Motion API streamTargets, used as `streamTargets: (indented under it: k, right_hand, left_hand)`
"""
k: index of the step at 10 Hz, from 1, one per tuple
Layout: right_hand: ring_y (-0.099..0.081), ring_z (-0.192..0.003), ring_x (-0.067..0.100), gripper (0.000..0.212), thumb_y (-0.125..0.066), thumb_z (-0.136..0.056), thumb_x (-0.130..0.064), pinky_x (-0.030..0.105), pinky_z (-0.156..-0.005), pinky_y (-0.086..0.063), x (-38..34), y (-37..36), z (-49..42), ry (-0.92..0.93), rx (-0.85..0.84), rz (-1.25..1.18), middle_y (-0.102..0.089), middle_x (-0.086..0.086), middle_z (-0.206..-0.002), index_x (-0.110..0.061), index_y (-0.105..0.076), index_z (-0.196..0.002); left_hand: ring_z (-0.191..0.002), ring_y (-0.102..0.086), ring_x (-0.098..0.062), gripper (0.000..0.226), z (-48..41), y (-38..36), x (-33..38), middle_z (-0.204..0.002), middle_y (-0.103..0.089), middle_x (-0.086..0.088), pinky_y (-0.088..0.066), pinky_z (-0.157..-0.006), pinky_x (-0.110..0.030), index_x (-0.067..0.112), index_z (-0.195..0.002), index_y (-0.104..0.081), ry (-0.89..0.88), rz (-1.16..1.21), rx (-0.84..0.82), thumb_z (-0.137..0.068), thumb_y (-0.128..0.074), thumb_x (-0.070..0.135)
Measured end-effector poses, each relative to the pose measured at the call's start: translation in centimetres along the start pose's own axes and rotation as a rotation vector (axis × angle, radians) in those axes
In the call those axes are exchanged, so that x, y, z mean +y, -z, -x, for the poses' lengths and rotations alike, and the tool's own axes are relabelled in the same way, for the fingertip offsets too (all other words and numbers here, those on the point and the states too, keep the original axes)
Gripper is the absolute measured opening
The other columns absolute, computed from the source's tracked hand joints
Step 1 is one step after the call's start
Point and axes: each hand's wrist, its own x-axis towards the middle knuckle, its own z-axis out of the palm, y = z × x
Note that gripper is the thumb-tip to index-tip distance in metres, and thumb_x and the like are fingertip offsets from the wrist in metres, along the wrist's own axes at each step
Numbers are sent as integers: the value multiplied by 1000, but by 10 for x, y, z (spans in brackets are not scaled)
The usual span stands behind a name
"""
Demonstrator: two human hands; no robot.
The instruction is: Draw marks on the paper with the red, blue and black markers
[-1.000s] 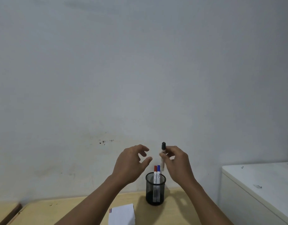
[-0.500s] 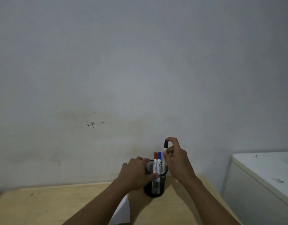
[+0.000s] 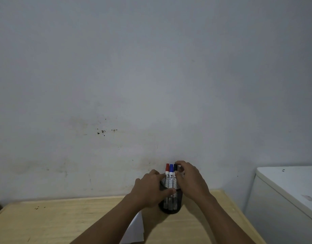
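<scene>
A black mesh pen cup (image 3: 171,205) stands on the wooden table (image 3: 63,219) near the wall. Three markers stand upright in it: the red marker (image 3: 167,175), the blue marker (image 3: 171,175) and the black marker (image 3: 175,167) on the right. My left hand (image 3: 150,189) wraps the cup's left side, thumb across its front. My right hand (image 3: 190,180) pinches the black marker near its cap. White paper (image 3: 136,229) lies under my left forearm, mostly hidden.
A stained grey wall rises right behind the cup. A white cabinet (image 3: 289,199) stands to the right of the table, with a gap between them. The table's right edge runs close to my right forearm.
My right hand has lowered the black marker into the cup beside the blue one. My left hand came down from the air and took hold of the cup.
</scene>
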Motion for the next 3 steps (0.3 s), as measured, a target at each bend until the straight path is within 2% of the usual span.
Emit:
streamTargets:
  k: [1,2,3]
  right_hand:
    - [-55,-121,19,39,-42,-104,-25,40,-98,-51,-4,4,2,-5,-29,32,-59,2,-135,-28,-51,-142]
    - [-52,-123,19,42,-39,-105,-25,39,-98,-50,-12,11,7,0,-12,43,-56,2,-137,-29,-46,-147]
    - [-50,-126,19,44,-43,-104,-26,40,-99,-49,-27,20,13,32,-3,44,-54,2,-138,-28,-44,-148]
  left_hand:
    - [-113,-55,-22,65,3,3,2,-133,-53,-2,-44,-102,-47,34,-142,-45,14,-2,-18,-86,-53,67]
    - [-124,-51,-23,72,12,11,2,-142,-49,-2,-38,-107,-50,33,-146,-39,21,-28,-7,-85,-53,68]
    - [-135,-42,-24,77,24,30,1,-153,-39,-2,-34,-110,-54,28,-150,-33,51,-90,73,-86,-50,68]
